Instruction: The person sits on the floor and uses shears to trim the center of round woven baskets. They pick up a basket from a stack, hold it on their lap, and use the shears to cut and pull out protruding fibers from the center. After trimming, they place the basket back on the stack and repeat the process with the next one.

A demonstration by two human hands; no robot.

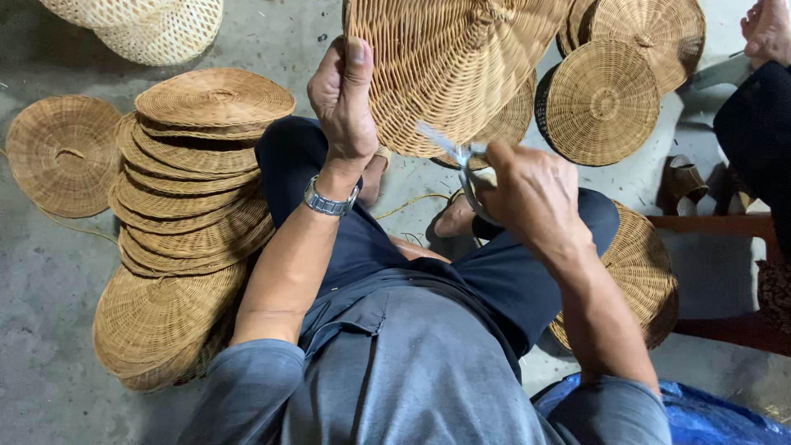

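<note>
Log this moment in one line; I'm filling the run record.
left hand: grips round tan woven wicker basket | right hand: holds metal scissors at basket edge

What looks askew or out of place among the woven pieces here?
The stack of woven discs on the floor left of the person leans, its layers slid sideways rather than squared. A loose cane strand lies on the floor by the bare foot. Nothing looks damaged.
</note>
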